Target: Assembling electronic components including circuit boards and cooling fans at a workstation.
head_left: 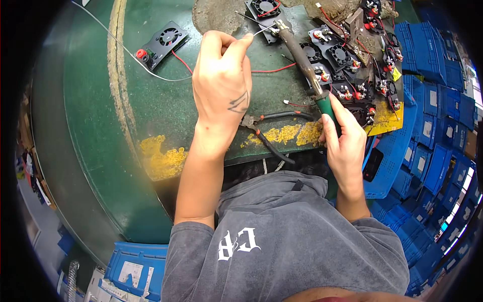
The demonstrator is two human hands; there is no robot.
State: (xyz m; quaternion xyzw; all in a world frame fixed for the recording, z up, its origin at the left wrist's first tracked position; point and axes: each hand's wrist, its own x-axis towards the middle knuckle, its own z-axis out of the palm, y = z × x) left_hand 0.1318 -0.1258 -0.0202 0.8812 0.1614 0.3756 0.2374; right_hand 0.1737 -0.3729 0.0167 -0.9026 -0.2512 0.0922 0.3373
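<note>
My left hand (221, 83) pinches a thin silvery solder wire (262, 30), whose free end meets the tip of a soldering iron (300, 58). The wire's tail loops away to the upper left. My right hand (346, 141) is wrapped round the iron's green handle. Its tip rests at the lower edge of a black panel with a fan (263, 7), near the top of the view; the exact contact spot is too small to make out. Another black fan panel (166, 41) with red and black terminals lies left of my left hand. Cutting pliers (257, 121) with dark handles lie between my forearms.
Several black fan panels (338, 56) with red terminals and loose wires crowd the right of the green worktable (156, 105). A short wire with a white connector (287, 102) lies near the pliers. Blue crates (427, 126) are stacked at right; a blue bin (133, 267) sits lower left.
</note>
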